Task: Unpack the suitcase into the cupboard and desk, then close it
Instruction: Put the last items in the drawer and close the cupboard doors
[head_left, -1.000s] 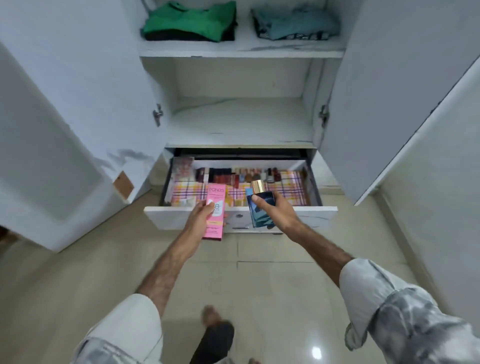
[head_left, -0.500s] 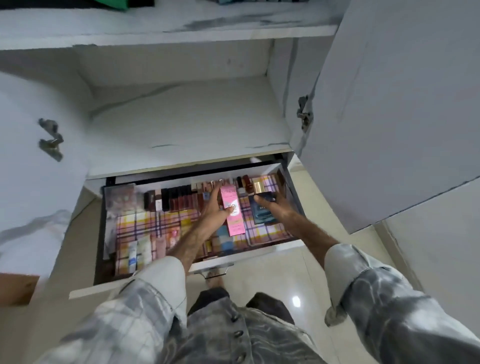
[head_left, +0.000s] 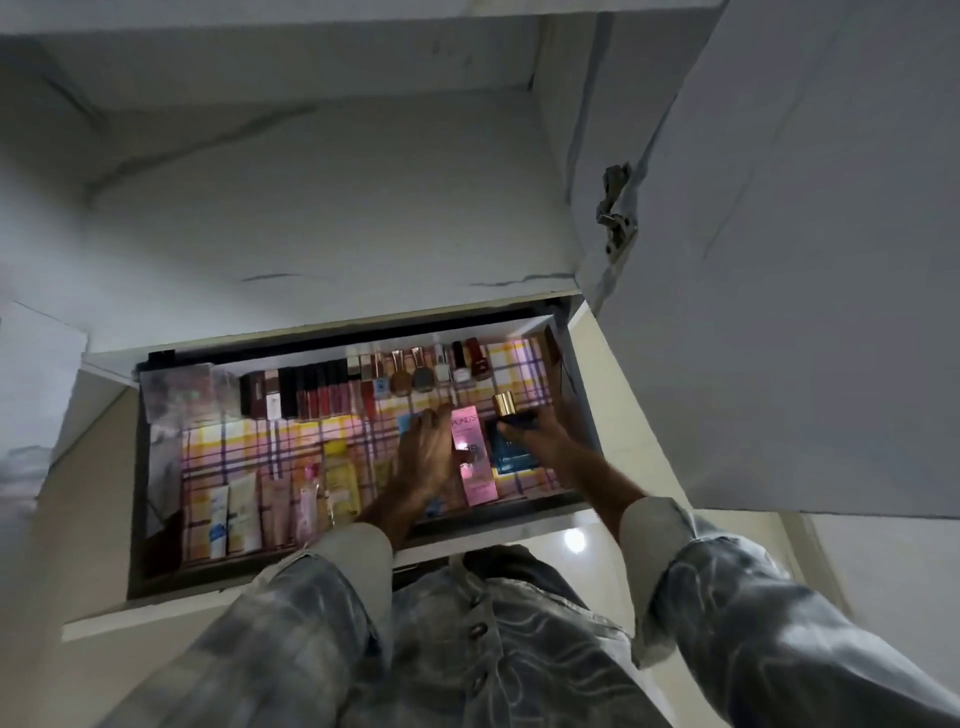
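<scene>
The cupboard's drawer (head_left: 156, 612) is pulled out below me, lined with a plaid cloth. My left hand (head_left: 426, 452) holds a pink Pond's box (head_left: 471, 462) by its left side, and the box lies low over the liner at the drawer's right. Just right of it, my right hand (head_left: 543, 441) grips a blue perfume bottle (head_left: 511, 452) with a gold cap. The bottle's right side is hidden by my fingers. Whether either item rests fully on the liner I cannot tell.
Several lipsticks and nail polish bottles (head_left: 363, 387) line the drawer's back. Tubes and sachets (head_left: 249, 512) lie along its front left. A bare shelf (head_left: 337, 208) sits above the drawer. The open right door (head_left: 779, 260) with its hinge (head_left: 615, 218) hangs close beside my right arm.
I have moved from standing back to leaning over the drawer. Both hands went from above the drawer's front edge down into its right part, carrying the pink box and the bottle.
</scene>
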